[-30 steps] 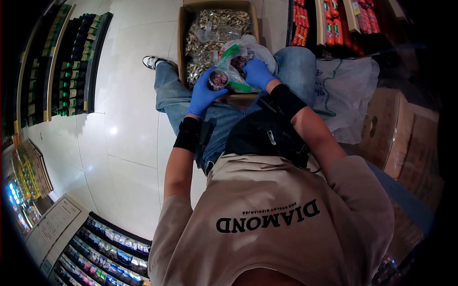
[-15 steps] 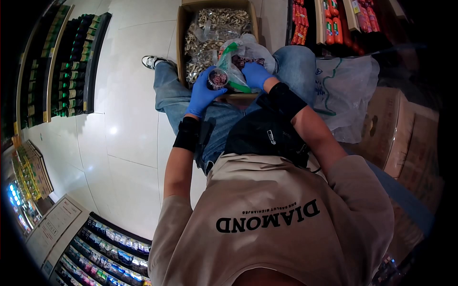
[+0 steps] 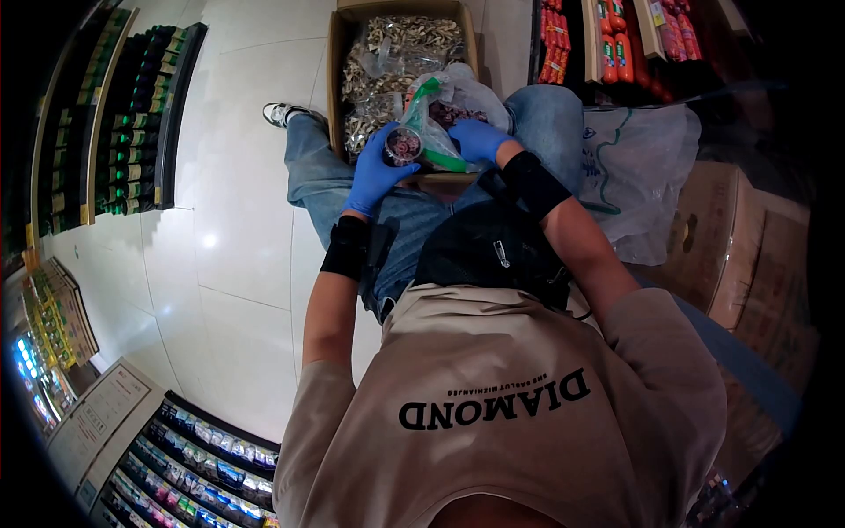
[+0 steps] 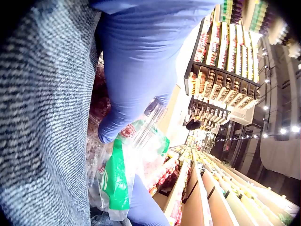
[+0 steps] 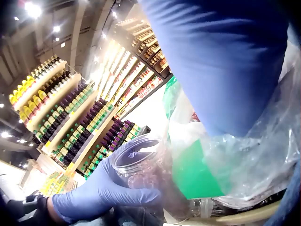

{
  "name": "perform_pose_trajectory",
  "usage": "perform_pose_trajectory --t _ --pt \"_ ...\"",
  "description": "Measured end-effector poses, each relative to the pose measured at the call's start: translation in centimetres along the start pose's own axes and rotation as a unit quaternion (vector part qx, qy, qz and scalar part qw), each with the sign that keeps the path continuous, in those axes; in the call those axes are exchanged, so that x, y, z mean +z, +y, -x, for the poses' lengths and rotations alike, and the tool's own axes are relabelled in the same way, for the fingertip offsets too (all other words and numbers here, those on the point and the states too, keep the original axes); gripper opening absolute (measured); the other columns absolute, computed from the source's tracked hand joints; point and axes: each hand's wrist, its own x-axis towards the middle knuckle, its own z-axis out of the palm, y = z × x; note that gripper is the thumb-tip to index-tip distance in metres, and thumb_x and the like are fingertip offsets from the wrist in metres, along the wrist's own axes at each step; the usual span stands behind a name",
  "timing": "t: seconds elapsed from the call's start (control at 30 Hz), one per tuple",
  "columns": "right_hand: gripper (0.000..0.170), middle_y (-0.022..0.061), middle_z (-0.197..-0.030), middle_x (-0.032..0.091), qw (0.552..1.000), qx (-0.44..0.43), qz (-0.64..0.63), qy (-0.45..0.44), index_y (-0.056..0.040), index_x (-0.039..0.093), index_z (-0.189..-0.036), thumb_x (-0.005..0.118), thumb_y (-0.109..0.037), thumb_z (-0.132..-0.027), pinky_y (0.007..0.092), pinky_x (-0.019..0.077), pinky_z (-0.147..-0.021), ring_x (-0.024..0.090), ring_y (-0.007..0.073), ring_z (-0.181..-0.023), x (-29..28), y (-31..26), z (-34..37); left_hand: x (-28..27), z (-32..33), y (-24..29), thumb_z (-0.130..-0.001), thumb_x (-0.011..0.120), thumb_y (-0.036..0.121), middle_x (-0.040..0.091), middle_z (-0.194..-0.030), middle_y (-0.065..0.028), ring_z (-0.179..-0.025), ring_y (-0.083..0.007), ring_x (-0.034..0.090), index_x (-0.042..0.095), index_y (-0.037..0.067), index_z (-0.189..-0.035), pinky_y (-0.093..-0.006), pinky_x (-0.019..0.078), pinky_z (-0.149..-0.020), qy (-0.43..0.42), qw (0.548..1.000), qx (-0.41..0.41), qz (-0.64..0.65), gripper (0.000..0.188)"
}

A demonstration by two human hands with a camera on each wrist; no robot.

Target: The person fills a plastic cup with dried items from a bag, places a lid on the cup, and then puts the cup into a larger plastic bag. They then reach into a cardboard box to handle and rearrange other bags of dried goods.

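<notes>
My blue-gloved left hand (image 3: 371, 176) grips a clear round plastic jar (image 3: 403, 148) with its thumb and fingers. Dark reddish, curled pieces fill much of the jar, whose open mouth shows in the right wrist view (image 5: 136, 153). To the right, a clear plastic bag (image 3: 491, 99) with a green band (image 3: 429, 91) lies opened, holding more dark reddish pieces (image 3: 453, 114). My right hand (image 3: 480, 141), also blue-gloved, reaches into this bag. Its fingertips are hidden among the plastic and the pieces, so I cannot tell what they hold.
Between the person's legs stands a cardboard box (image 3: 335, 84) with clear packs of dried brownish slices (image 3: 414, 35). Another plastic bag (image 3: 647, 145) lies by the right knee, near taped cartons (image 3: 713, 238). Shelves of bottles (image 3: 141, 123) stand left; red-wrapped sausages (image 3: 616, 53) sit at upper right.
My right hand has shifted slightly within the bag, and its fingers have sunk lower out of sight. More of the reddish pieces show behind it. The left hand and jar stay put.
</notes>
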Motion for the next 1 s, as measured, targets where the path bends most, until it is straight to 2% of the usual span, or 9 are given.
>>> perform_pose_trajectory --t 0.13,0.33,0.4,0.5,0.73,0.8,0.93,0.97,1.0 --pt "0.028 0.0238 -0.112 0.064 1.0 -0.004 0.006 0.021 -0.0048 0.071 -0.108 0.064 -0.015 -0.082 0.0475 0.0504 -0.094 0.063 0.0432 -0.106 -0.4 -0.7 0.4 0.1 -0.1 -0.3 -0.066 0.093 0.013 0.061 -0.133 -0.0143 -0.122 -0.0224 0.06 0.052 0.001 -0.141 -0.0358 0.0485 -0.105 -0.001 1.0 0.002 0.0 0.087" --pt "0.027 0.0262 -0.11 0.064 0.997 -0.022 -0.068 -0.026 -0.0031 0.07 -0.108 0.063 -0.014 -0.085 0.0475 0.0503 -0.091 0.063 0.0439 -0.104 -0.5 -0.6 0.2 0.2 0.0 0.2 -0.065 0.093 0.013 0.06 -0.133 -0.0143 -0.122 -0.0224 0.06 0.051 0.0 -0.141 -0.036 0.0484 -0.105 -0.002 0.999 -0.01 0.032 0.088" --pt "0.025 0.026 -0.104 0.067 0.992 -0.077 -0.08 0.065 -0.0019 0.07 -0.107 0.062 -0.011 -0.085 0.0471 0.0508 -0.087 0.065 0.0439 -0.099 -0.1 -0.5 0.4 0.0 0.0 0.1 -0.065 0.093 0.013 0.06 -0.133 -0.0144 -0.122 -0.0226 0.06 0.051 0.0 -0.141 -0.036 0.0484 -0.105 -0.002 1.0 -0.002 0.006 0.087" --pt "0.025 0.0254 -0.1 0.069 0.985 -0.091 -0.139 0.045 -0.0012 0.07 -0.106 0.061 -0.01 -0.084 0.0463 0.0513 -0.083 0.066 0.043 -0.095 0.3 -0.2 0.0 0.2 -0.1 0.0 -0.066 0.092 0.013 0.06 -0.133 -0.0146 -0.122 -0.023 0.06 0.051 0.001 -0.141 -0.0362 0.0483 -0.105 -0.001 1.0 0.004 -0.011 0.087" --pt "0.022 0.0247 -0.099 0.069 0.987 -0.074 -0.138 0.025 -0.0005 0.07 -0.103 0.06 -0.011 -0.086 0.0452 0.0517 -0.08 0.068 0.0407 -0.092 1.2 -0.3 -0.6 0.1 0.0 0.0 -0.066 0.092 0.011 0.06 -0.133 -0.0145 -0.122 -0.0228 0.06 0.052 0.0 -0.14 -0.0362 0.0484 -0.105 -0.002 1.0 0.001 -0.002 0.085" --pt "0.025 0.0242 -0.103 0.07 0.984 -0.078 -0.159 0.021 -0.0029 0.071 -0.106 0.059 -0.01 -0.085 0.0477 0.0517 -0.085 0.067 0.0415 -0.099 0.8 -0.5 -0.4 0.1 -0.1 -0.2 -0.066 0.092 0.011 0.061 -0.133 -0.0145 -0.122 -0.0228 0.06 0.052 0.0 -0.14 -0.0361 0.0484 -0.105 -0.002 1.0 0.0 -0.003 0.085" --pt "0.025 0.0244 -0.103 0.07 0.985 -0.067 -0.157 0.018 -0.0031 0.071 -0.107 0.058 -0.01 -0.086 0.0474 0.0518 -0.085 0.067 0.0418 -0.098 0.2 -1.1 0.0 0.1 0.0 -0.1 -0.066 0.092 0.011 0.061 -0.133 -0.0143 -0.122 -0.0224 0.06 0.052 0.0 -0.14 -0.0357 0.0486 -0.105 0.0 1.0 -0.002 -0.002 0.085" --pt "0.025 0.0237 -0.103 0.07 0.981 -0.056 -0.178 0.045 -0.0033 0.071 -0.107 0.059 -0.011 -0.086 0.0468 0.052 -0.085 0.068 0.041 -0.097 0.4 -1.0 -0.1 0.1 0.0 -0.1 -0.066 0.092 0.011 0.061 -0.133 -0.0143 -0.122 -0.0224 0.06 0.052 0.0 -0.14 -0.0357 0.0486 -0.105 0.0 1.0 -0.002 -0.002 0.085" --pt "0.024 0.0229 -0.102 0.07 0.976 -0.045 -0.199 0.072 -0.0036 0.071 -0.107 0.061 -0.012 -0.087 0.0462 0.0522 -0.085 0.068 0.0402 -0.096 0.5 -0.9 -0.3 0.1 0.0 0.0 -0.065 0.092 0.016 0.06 -0.134 -0.0168 -0.123 -0.0272 0.06 0.053 0.001 -0.139 -0.0377 0.0478 -0.106 0.001 1.0 -0.002 0.003 0.086"
